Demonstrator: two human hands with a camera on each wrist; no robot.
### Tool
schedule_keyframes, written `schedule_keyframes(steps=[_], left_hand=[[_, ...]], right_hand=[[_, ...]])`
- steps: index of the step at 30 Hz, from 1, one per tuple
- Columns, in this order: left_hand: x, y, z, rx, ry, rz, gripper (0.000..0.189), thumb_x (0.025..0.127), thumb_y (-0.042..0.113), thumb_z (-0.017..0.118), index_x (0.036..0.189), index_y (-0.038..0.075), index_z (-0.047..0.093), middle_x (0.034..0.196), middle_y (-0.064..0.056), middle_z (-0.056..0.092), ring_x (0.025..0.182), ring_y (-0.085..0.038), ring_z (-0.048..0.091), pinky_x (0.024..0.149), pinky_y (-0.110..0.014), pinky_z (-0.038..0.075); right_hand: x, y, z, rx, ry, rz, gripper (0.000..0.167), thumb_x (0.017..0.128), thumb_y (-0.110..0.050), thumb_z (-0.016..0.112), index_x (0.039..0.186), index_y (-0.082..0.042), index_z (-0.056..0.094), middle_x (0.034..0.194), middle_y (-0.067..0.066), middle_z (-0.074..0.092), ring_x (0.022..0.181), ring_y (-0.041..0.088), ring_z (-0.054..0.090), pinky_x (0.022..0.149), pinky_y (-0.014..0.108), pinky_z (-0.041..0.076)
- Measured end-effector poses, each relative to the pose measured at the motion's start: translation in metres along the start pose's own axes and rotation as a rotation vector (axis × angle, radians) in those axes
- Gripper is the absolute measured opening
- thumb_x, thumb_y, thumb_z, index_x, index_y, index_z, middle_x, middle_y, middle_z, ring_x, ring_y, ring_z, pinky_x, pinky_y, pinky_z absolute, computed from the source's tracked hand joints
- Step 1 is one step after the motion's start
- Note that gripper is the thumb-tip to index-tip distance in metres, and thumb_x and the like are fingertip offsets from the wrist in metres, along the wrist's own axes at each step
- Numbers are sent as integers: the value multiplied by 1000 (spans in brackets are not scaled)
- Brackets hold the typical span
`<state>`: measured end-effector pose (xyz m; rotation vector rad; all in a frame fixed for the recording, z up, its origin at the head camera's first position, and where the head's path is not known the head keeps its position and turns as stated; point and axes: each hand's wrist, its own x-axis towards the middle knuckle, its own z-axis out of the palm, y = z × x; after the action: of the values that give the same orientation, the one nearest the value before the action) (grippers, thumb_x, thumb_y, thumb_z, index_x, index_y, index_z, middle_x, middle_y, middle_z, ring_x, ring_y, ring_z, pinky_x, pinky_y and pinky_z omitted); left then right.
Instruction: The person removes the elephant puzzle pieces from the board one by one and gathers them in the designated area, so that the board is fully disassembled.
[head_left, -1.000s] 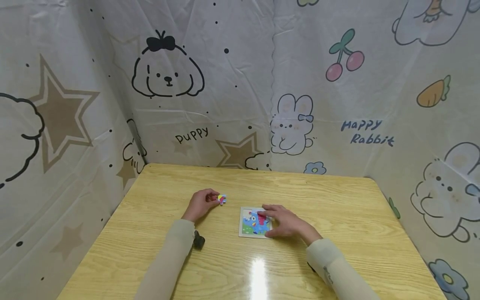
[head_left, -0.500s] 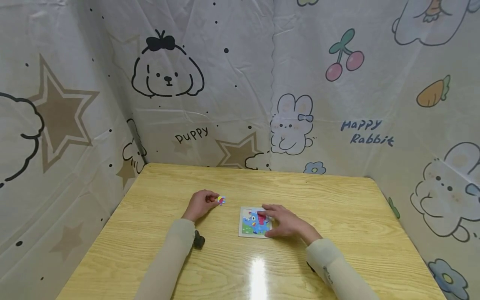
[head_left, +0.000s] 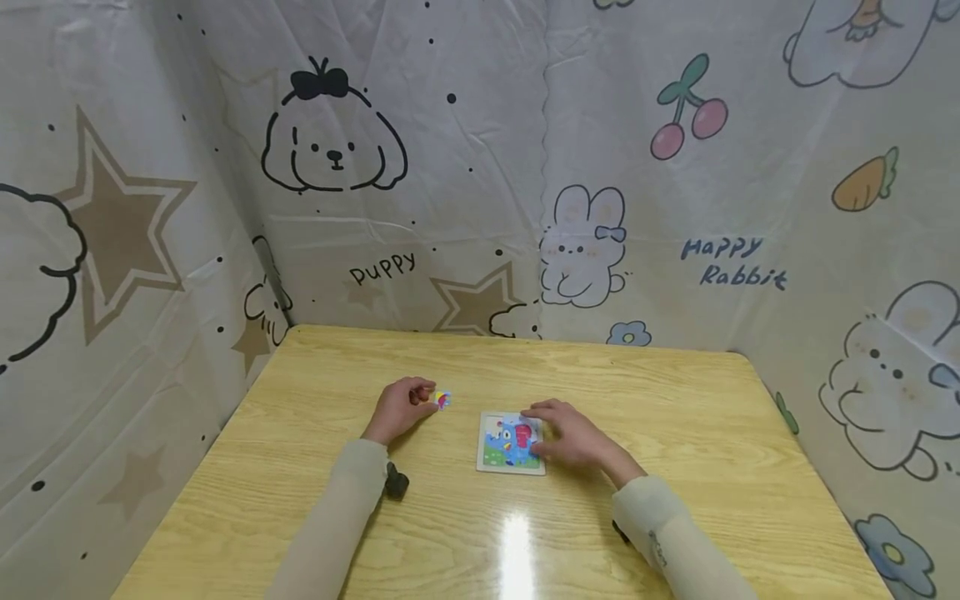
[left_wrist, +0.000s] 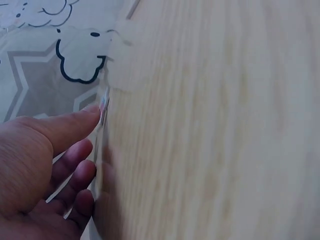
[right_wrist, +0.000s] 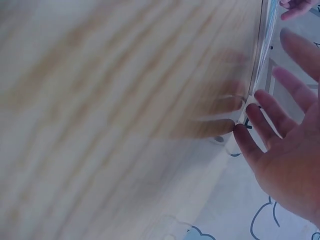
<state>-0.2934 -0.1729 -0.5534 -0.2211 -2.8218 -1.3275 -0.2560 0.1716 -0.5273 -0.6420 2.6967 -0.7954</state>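
A small colourful jigsaw puzzle piece (head_left: 442, 400) is at the fingertips of my left hand (head_left: 399, 410), pinched between thumb and forefinger near the tabletop. In the left wrist view, the thumb covers part of the piece (left_wrist: 104, 106), seen edge-on, and the other fingers curl loosely. To the right lies a square picture puzzle (head_left: 492, 467) in a pale frame, showing a blue animal and a green patch. Over its right edge my right hand (head_left: 573, 437) spreads its fingers, holding nothing. Whether its fingertips touch the puzzle, I cannot tell.
The wooden table (head_left: 645, 392) has a strip of glare at its near side. A printed cloth (head_left: 480, 167) hangs behind and along both sides. A dark wrist device (head_left: 397, 482) sits at the left cuff.
My right hand has drawn back slightly to the right and up, uncovering more of the puzzle's right side. The piece at my left fingertips has turned a little; the left hand stays nearly in place.
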Motion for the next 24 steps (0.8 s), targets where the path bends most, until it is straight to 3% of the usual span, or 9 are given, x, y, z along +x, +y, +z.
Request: schedule_keyframes(steps=[8,18,24], left_hand=[[-9,14,9,-60,-6,53,32,90,11,82,120,6,75,102,-9,69,82,-17,56,76,-31,47],[-27,42,36,-48,-163,154,28,91,19,82,117,11,77,104,-5,70,84,-13,58,77,-28,49],[-36,51,51,-32,-206,175,30,89,21,84,116,11,77,104,-4,69,87,-16,56,78,-30,47]], right_hand=[[0,-5,5,-20,54,7,54,92,-24,79,143,-17,63,151,14,52,142,39,45,117,61,35],[9,-17,13,-39,47,15,47,94,-28,78,140,-22,67,151,12,52,142,36,45,116,59,38],[19,-18,14,-5,99,30,33,95,-25,77,128,-20,73,135,10,60,128,33,53,109,54,44]])
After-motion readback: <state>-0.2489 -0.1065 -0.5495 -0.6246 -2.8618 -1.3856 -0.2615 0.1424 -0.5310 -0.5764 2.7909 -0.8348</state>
